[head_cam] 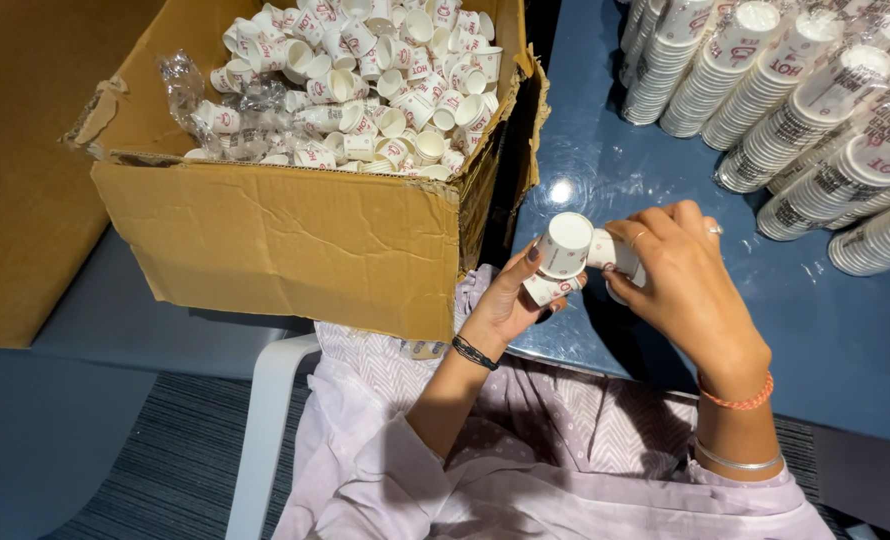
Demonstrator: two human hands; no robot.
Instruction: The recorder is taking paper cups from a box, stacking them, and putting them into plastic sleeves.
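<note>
My left hand (510, 300) holds small white paper cups (562, 250) with red print, palm up, just above the near edge of the blue table (605, 170). My right hand (680, 275) grips a short nested stack of the same cups, its end meeting the cup in my left hand. Both hands are closed on cups. A black band is on my left wrist, an orange and a silver one on my right.
An open cardboard box (285, 230) full of loose small cups (385, 90) stands on a chair to my left. Several tall stacks of nested cups (805, 90) lie on the table at the far right. A white chair frame (265, 420) is below.
</note>
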